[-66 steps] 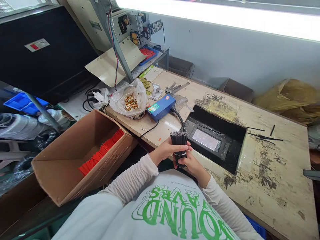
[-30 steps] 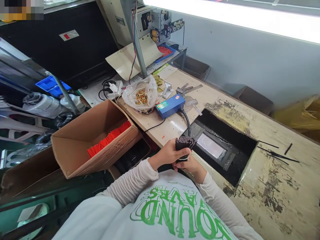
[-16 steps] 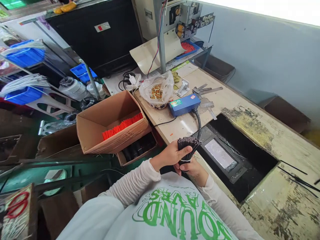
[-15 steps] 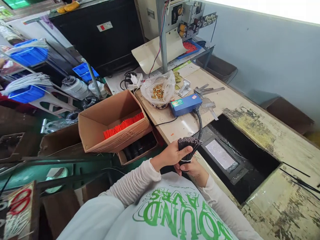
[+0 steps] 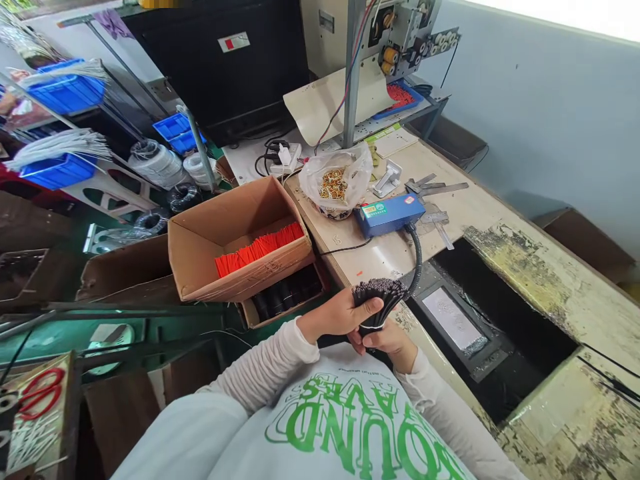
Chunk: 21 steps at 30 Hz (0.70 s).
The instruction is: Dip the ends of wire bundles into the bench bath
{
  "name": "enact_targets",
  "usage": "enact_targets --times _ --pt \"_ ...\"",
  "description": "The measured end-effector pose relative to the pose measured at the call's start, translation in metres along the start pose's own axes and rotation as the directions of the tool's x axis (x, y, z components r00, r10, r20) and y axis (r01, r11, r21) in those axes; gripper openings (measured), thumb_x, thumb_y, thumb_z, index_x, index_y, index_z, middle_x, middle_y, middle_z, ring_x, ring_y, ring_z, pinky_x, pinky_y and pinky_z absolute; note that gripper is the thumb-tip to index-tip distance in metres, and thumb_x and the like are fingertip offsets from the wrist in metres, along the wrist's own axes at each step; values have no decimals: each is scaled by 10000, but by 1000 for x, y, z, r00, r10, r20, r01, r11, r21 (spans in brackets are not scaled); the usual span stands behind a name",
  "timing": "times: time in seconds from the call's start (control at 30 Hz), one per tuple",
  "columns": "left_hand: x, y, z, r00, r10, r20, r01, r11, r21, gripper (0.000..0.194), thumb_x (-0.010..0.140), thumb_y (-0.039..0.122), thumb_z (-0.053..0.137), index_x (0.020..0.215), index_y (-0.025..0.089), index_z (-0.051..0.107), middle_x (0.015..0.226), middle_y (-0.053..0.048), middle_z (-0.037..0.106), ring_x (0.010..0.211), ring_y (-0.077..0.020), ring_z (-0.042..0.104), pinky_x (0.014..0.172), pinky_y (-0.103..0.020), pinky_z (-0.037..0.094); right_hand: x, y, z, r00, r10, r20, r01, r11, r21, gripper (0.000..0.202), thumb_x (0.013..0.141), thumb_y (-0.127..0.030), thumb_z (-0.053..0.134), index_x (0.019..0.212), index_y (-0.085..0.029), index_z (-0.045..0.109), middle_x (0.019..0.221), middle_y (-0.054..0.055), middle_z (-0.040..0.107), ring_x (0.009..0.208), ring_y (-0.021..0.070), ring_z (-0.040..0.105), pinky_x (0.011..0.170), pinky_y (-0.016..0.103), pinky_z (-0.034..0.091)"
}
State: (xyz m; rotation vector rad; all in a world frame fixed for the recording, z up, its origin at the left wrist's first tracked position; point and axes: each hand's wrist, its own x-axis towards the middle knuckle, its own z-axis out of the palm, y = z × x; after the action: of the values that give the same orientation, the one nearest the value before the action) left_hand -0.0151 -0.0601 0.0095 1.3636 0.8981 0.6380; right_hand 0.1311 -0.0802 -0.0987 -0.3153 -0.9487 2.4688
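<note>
A thick bundle of black wires (image 5: 379,300) with bare, shiny ends facing up is held in front of my chest. My left hand (image 5: 337,312) wraps around its upper part, thumb laid across the front. Lower down, my right hand (image 5: 393,339) grips the bundle by a white tie (image 5: 371,327). The wire ends fan out above my left thumb. Beyond the bundle, a solder pot (image 5: 454,319) with a silvery rectangular surface is set into the opening of the workbench (image 5: 537,273).
A blue control box (image 5: 390,215) with a ribbed cable stands on the bench, beside a bag of brass-coloured terminals (image 5: 334,183) and calipers (image 5: 437,187). To the left, a cardboard box (image 5: 200,273) holds red wires (image 5: 260,248). Red-handled scissors (image 5: 43,393) lie at lower left.
The view has shifted, so the bench and boxes appear further right. Both hands keep their hold on the bundle, and its upper wire ends are spread slightly wider.
</note>
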Motion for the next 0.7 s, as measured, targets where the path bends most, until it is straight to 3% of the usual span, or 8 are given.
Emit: enact_targets --times 0.37,0.7 --pt "-10 -4 -32 999 35 -23 -35 999 -17 673 858 702 402 1024 116 688 840 -81 676 743 -170 587 679 -277 488 32 2 8 1000 20 -18 -20 1000 -3 367 630 -384 817 770 -164 557 642 -25 555 498 103 524 476 236 410" --pt "0 -5 -36 1000 23 12 -23 999 -44 696 791 734 490 984 93 681 799 -70 660 670 -141 559 588 -244 458 35 -4 5 998 -50 44 48 998 43 302 672 -313 790 814 -161 570 669 -21 569 507 101 544 484 224 422"
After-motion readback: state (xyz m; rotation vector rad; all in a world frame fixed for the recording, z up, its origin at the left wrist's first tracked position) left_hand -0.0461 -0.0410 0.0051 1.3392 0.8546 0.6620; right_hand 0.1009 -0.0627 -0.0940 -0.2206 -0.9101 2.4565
